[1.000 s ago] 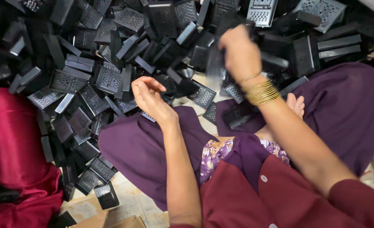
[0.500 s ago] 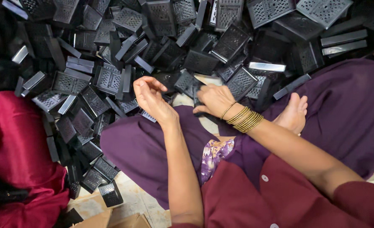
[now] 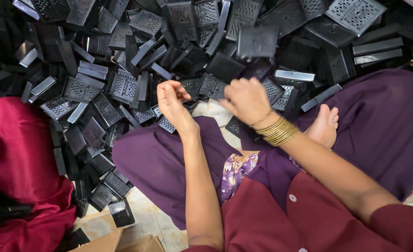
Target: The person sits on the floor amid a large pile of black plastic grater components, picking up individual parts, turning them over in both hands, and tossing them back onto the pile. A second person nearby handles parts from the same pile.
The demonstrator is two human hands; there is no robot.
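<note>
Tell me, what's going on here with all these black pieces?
A person sits cross-legged on the floor before a big heap of black perforated plastic plates. The right hand, with gold bangles on the wrist, reaches down among the plates nearest the knees; what it grips cannot be seen. The left hand is raised beside it, fingers curled, seemingly holding nothing. A bare foot shows on the purple trousers. A red cloth lies at the left.

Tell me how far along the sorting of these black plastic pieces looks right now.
No finished stack shows. The black perforated pieces lie in one loose heap across the floor ahead. The left hand is raised with fingers curled, seemingly empty; the right hand hovers above pieces near the lap, its grip on anything unclear. Nearly the whole heap looks left to handle.
</note>
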